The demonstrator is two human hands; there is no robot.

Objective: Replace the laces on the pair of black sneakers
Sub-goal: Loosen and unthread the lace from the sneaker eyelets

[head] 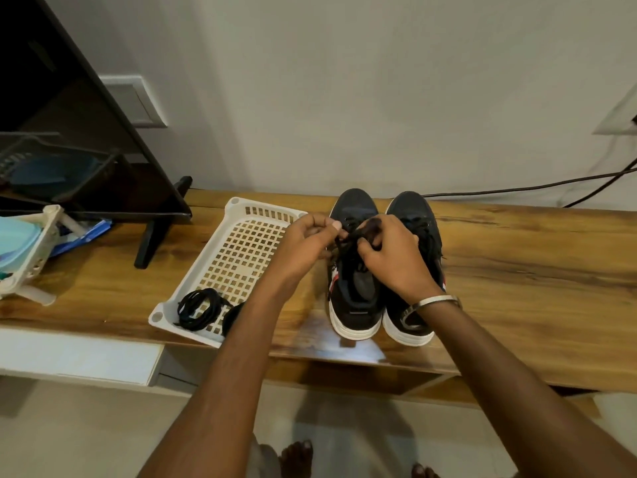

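Observation:
Two black sneakers with white soles stand side by side on the wooden shelf, toes toward the wall: the left sneaker (355, 291) and the right sneaker (418, 215). Over the left sneaker's eyelets, my left hand (306, 243) and my right hand (393, 257) both pinch its black lace (348, 238). A metal bangle circles my right wrist. A bundle of black spare laces (200, 308) lies in the near corner of a white perforated tray (241, 243), partly hidden by my left forearm.
The wooden shelf (517, 270) runs along a grey wall. A dark TV on a stand (86, 150) sits at the back left, with a white rack (31, 257) holding blue items at the far left. Black cables (537, 188) trail at the back right.

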